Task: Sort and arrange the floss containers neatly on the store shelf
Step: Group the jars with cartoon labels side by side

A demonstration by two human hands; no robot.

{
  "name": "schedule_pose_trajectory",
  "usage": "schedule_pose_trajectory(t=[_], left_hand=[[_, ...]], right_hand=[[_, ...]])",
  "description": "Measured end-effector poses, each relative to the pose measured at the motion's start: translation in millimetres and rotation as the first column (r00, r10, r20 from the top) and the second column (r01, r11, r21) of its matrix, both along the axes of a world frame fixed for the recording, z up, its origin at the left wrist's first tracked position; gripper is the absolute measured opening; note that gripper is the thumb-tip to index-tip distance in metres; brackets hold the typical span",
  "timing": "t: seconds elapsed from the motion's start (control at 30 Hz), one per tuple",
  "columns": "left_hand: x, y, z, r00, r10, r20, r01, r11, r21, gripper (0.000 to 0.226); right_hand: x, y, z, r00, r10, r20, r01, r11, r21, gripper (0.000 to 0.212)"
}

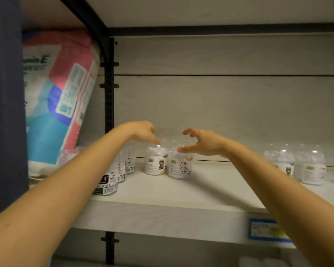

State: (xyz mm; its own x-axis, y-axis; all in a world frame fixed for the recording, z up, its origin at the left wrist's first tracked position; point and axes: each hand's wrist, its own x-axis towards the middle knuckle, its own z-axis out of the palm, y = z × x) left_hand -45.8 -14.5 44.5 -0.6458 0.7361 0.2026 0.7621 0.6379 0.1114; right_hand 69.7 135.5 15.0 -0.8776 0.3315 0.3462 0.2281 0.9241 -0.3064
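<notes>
Two clear-domed floss containers stand side by side mid-shelf, one with a cat label (156, 163) and one with a white bear label (180, 167). My left hand (143, 132) hovers over the cat container with its thumb tip at the dome. Over the bear container my right hand (200, 141) forms a loose claw, thumb tip at the dome and fingers spread above it. Neither hand encloses a container. Another cat container (283, 163) and a bear container (312, 169) stand at the right. A row of black-labelled floss containers (109, 183) runs back at the left, partly hidden by my left forearm.
The white shelf board (162, 212) carries a blue price tag (268, 231) on its front edge. A large pink, blue and white soft pack (56, 97) leans in the bay to the left, beyond a black upright post (109, 105). Another board lies overhead.
</notes>
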Motion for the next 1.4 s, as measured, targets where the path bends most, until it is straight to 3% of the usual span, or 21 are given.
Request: schedule_pose_trajectory(t=[0.17,0.3,0.37,0.63,0.83,1.13,1.27,1.4], left_hand=[[-9,14,-7,0.984,0.005,0.179,0.005,0.999,-0.053,0.072],[-13,19,-6,0.976,-0.019,0.217,0.032,0.998,-0.054,0.054],[-12,18,-3,0.969,-0.038,0.244,0.041,0.999,-0.005,0.044],[8,-13,22,0.933,-0.173,0.314,0.112,0.973,0.204,0.062],[39,-48,30,0.897,-0.284,0.339,0.168,0.928,0.334,0.045],[64,-60,20,0.841,-0.342,0.418,0.237,0.929,0.283,0.061],[76,-54,22,0.847,-0.367,0.386,0.251,0.914,0.319,0.061],[91,-38,24,0.857,-0.402,0.321,0.280,0.888,0.366,0.082]], right_hand=[[-12,4,-9,0.999,0.003,0.041,0.002,0.992,-0.125,0.074],[-14,0,-18,0.999,0.051,-0.011,-0.052,0.943,-0.330,0.067],[-12,1,-16,0.998,0.053,-0.021,-0.057,0.943,-0.329,0.066],[34,-8,18,0.987,0.105,-0.121,-0.143,0.915,-0.378,0.062],[85,-25,26,0.974,0.177,-0.141,-0.219,0.896,-0.387,0.086],[124,-35,9,0.965,0.255,-0.064,-0.259,0.887,-0.383,0.078],[143,-27,9,0.964,0.236,-0.121,-0.265,0.881,-0.392,0.078],[183,-1,16,0.969,0.175,-0.177,-0.231,0.898,-0.374,0.067]])
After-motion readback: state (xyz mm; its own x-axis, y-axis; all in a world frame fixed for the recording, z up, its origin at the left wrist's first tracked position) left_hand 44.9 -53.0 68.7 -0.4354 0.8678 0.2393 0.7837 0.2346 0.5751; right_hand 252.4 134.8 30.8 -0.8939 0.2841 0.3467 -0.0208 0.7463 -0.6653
